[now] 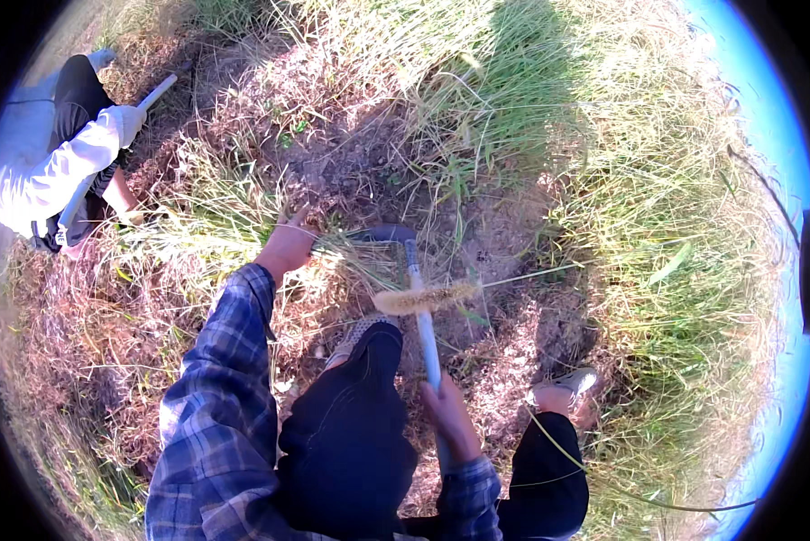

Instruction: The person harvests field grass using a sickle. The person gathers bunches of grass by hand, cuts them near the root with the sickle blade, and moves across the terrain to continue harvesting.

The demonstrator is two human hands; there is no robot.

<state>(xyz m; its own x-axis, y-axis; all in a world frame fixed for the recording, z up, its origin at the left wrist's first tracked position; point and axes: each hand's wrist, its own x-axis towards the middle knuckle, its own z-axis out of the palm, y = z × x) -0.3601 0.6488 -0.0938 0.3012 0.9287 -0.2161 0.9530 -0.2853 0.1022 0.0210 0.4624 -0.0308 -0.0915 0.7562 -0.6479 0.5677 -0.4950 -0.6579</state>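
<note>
My right hand (449, 414) is closed around the pale handle of a sickle (426, 345). Its dark curved blade (388, 233) lies low at the ground, pointing left, against the stem ends of some cut or bent grass. My left hand (291, 245) grips a bunch of long grass (222, 220) to the left of the blade; the leafy part spreads out to the left. A fuzzy seed head (432, 299) on a thin stalk hangs in front of the handle, close to the camera.
At the upper left a person in a white top (60, 162) crouches with a long-handled tool (157, 91). Tall green grass (520, 88) stands above and to the right. My shoes (564, 385) rest on soil strewn with dry stalks.
</note>
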